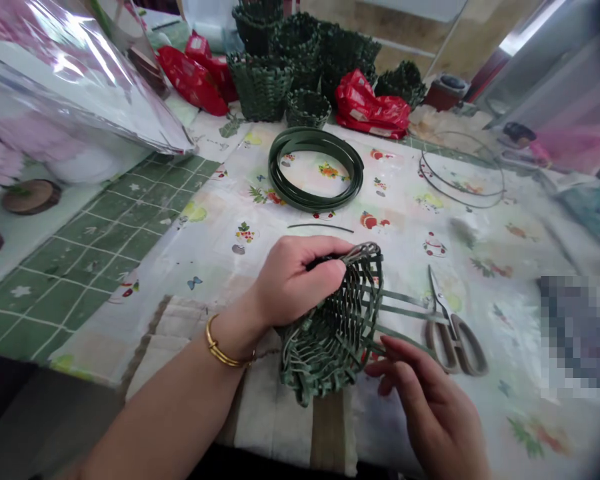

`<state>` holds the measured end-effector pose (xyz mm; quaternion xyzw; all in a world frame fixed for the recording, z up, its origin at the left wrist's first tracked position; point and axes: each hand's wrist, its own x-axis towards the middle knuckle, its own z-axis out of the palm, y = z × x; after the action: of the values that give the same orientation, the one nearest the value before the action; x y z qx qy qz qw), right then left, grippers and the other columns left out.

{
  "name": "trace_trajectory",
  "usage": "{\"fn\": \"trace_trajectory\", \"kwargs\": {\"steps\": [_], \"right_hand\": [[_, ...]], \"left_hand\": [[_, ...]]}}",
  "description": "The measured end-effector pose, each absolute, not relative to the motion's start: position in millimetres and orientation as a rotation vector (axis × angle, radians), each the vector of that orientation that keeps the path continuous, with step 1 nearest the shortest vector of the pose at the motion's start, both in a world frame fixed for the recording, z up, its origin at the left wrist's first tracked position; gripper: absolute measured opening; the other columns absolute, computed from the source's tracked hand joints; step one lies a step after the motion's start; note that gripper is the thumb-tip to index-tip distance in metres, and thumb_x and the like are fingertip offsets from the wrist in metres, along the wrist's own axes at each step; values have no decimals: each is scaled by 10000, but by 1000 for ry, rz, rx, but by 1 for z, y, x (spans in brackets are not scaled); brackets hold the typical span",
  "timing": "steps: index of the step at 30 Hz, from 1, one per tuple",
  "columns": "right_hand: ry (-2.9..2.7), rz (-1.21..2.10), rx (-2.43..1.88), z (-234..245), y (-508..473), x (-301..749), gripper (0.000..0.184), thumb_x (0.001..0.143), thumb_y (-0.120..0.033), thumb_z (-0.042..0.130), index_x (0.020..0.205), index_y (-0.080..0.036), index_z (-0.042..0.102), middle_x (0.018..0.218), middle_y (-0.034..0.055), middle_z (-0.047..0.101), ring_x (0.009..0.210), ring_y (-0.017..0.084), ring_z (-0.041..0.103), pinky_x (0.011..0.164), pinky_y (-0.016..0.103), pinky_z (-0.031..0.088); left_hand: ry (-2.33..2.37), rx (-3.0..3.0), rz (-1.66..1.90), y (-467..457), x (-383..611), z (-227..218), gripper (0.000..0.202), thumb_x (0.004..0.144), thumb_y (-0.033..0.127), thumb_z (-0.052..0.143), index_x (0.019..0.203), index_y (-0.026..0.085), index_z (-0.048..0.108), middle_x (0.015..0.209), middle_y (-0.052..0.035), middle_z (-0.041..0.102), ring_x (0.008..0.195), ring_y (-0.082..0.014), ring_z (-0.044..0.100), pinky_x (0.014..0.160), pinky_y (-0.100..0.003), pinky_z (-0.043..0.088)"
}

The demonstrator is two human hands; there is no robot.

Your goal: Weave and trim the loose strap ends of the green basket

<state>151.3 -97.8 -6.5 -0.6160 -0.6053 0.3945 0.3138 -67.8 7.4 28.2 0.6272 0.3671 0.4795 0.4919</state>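
A dark green woven basket (325, 353) lies tipped on its side near the table's front edge, its opening facing me. My left hand (305, 273) is closed around its upper rim, thumb inside. Several loose flat green strips (405, 310) stick out from the basket's right side. Beside the lowest strips is my right hand (425, 393), its fingers loosely bent and apart. The index fingertip is at a strip; whether it touches cannot be made out. Scissors (453, 333) with grey-brown handles lie just beyond my right hand, blades pointing away, partly under the strip ends.
A coil of green strip (315, 170) and a short thin piece (320, 227) lie ahead on the patterned tablecloth (220, 233). Finished-looking green baskets (260, 83) and red packets (373, 107) stand at the back. A wrapped bouquet (80, 80) is at left, a folded cloth (180, 340) in front.
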Motion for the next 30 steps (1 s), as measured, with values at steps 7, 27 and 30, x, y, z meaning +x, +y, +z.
{"fn": "trace_trajectory", "kwargs": {"steps": [7, 27, 30], "right_hand": [[-716, 1953, -1244, -6, -95, 143, 416, 821, -553, 625, 931, -158, 695, 586, 13, 586, 501, 110, 456, 489, 222, 349], [-711, 2066, -1299, -8, -88, 140, 483, 791, -552, 670, 553, -133, 661, 411, -17, 488, 366, 43, 356, 430, 199, 197], [-716, 2039, -1358, -8, -87, 139, 468, 768, -546, 697, 543, -138, 660, 410, -13, 508, 353, 40, 374, 421, 187, 213]], "left_hand": [[710, 1572, 1160, 7, -65, 26, 337, 816, 160, 517, 1092, 149, 710, 1030, -78, 734, 947, -230, 679, 835, -348, 542], [715, 1775, 1222, 10, -62, 24, 344, 782, 192, 501, 1038, 64, 693, 996, -137, 740, 883, -214, 687, 797, -339, 547], [741, 1793, 1223, 10, -62, 24, 347, 780, 205, 502, 1037, 71, 692, 999, -140, 739, 907, -219, 686, 812, -343, 543]]}}
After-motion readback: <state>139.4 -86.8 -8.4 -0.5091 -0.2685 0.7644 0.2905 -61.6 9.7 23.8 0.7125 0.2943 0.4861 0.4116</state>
